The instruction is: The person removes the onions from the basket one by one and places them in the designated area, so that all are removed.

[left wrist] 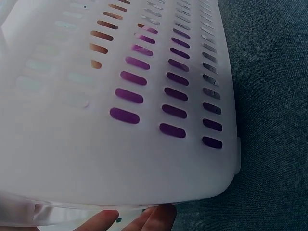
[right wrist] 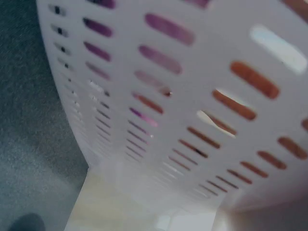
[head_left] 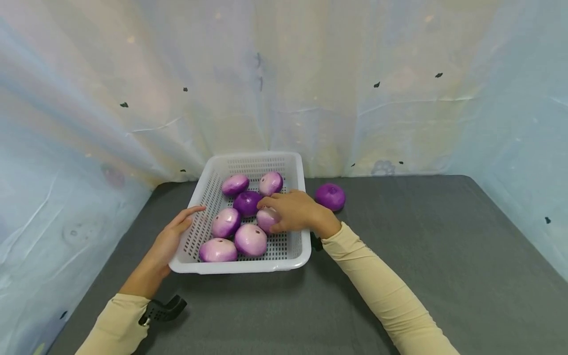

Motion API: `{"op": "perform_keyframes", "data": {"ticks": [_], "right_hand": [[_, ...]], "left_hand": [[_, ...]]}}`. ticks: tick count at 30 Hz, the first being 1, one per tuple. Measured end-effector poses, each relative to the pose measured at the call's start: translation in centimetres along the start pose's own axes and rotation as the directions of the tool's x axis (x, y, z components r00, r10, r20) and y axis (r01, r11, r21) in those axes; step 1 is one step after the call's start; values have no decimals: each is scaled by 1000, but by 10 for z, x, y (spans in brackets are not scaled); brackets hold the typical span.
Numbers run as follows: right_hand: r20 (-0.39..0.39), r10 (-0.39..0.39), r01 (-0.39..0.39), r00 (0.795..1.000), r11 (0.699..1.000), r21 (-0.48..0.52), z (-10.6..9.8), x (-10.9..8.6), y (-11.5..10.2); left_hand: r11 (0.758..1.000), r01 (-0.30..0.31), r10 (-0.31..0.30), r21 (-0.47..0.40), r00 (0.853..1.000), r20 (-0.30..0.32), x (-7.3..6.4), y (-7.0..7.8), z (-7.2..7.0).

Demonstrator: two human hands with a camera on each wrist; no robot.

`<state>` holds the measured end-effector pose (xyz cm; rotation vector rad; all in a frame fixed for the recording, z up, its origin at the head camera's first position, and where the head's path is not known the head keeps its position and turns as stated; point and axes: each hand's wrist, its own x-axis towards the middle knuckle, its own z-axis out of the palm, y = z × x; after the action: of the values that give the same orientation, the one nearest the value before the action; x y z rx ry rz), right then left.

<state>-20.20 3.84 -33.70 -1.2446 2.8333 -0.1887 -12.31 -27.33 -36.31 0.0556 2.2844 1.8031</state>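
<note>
A white slotted plastic basket [head_left: 239, 267] holds several glossy purple and pale pink red onions [head_left: 250, 240]. My right hand [head_left: 295, 212] reaches over its right side, fingers and thumb curled round a pale red onion [head_left: 267, 220] inside. On the left, my left hand [head_left: 170, 236] rests against the rim with its fingers stretched over it. In the left wrist view, fingertips [left wrist: 159, 219] show just past the rim, outside the slotted wall [left wrist: 159, 163]. The right wrist view shows the basket's other wall [right wrist: 159, 110], with purple and skin tones through the slots.
One more red onion [head_left: 330, 196] lies on the dark grey table [head_left: 421, 246], outside the basket to the right. A pale patterned curtain [head_left: 310, 88] hangs close behind the basket and along both sides. A black strap mount [head_left: 164, 309] sits at the left wrist.
</note>
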Motion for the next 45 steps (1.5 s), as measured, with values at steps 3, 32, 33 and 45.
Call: {"op": "perform_keyframes", "data": {"ticks": [3, 32, 33, 45], "right_hand": [[-15, -20, 19, 1000, 1000, -17, 1, 0, 1], [55, -12, 16, 998, 998, -66, -4, -2, -6], [53, -17, 21, 998, 998, -66, -4, -2, -8], [-11, -13, 13, 1000, 999, -31, -6, -1, -9]], "left_hand": [[1000, 5, -5, -3, 1000, -2, -1, 0, -1], [998, -21, 24, -66, 999, 36, 0, 1, -2], [997, -22, 24, -68, 999, 38, 0, 1, -2], [998, -18, 20, -59, 999, 38, 0, 3, -3]]}}
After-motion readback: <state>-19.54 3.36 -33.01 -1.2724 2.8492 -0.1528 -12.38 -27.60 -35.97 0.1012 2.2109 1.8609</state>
